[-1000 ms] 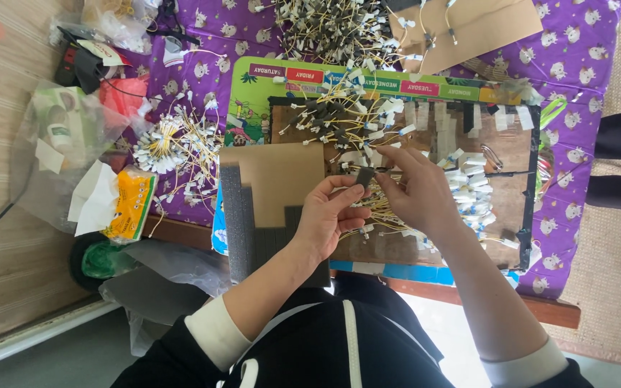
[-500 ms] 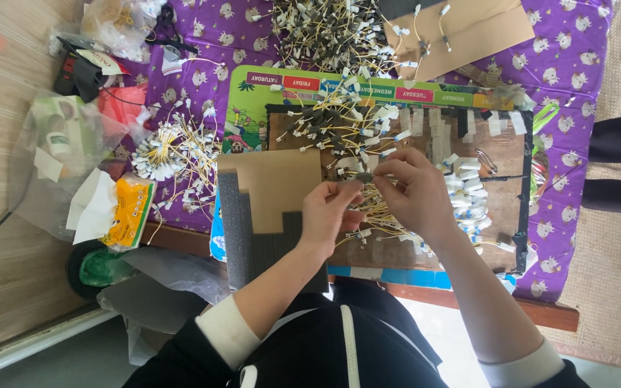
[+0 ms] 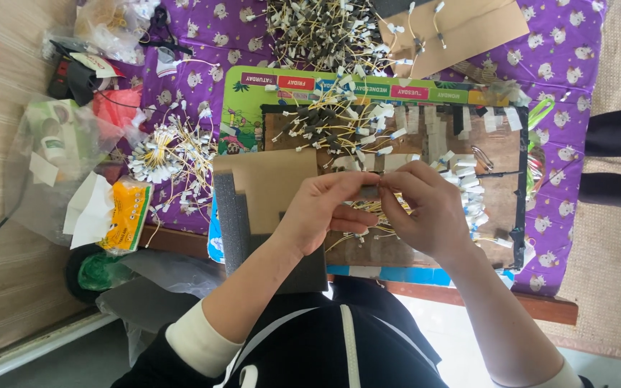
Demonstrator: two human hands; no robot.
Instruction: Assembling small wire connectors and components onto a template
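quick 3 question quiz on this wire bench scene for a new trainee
1. True or false: both hands meet over the wooden board.
2. Which lies nearest the left hand? A the grey foam block B the yellow packet C the red pouch
3. What do the fingertips of the left hand and the right hand pinch?

Key: 1 true; 2 A; 3 a small dark piece on thin yellow wires.

1. A purple patterned cloth (image 3: 253,36) covers the table
2. On the cloth's far edge, a pile of loose wires (image 3: 321,29), with a cardboard sheet (image 3: 468,25) just beside it
3. At the cloth's left edge, a round bundle of wires (image 3: 156,151), a yellow packet (image 3: 127,215) and a clear plastic bag (image 3: 52,144)
4. Below the cloth's left corner, a green bag (image 3: 98,271)
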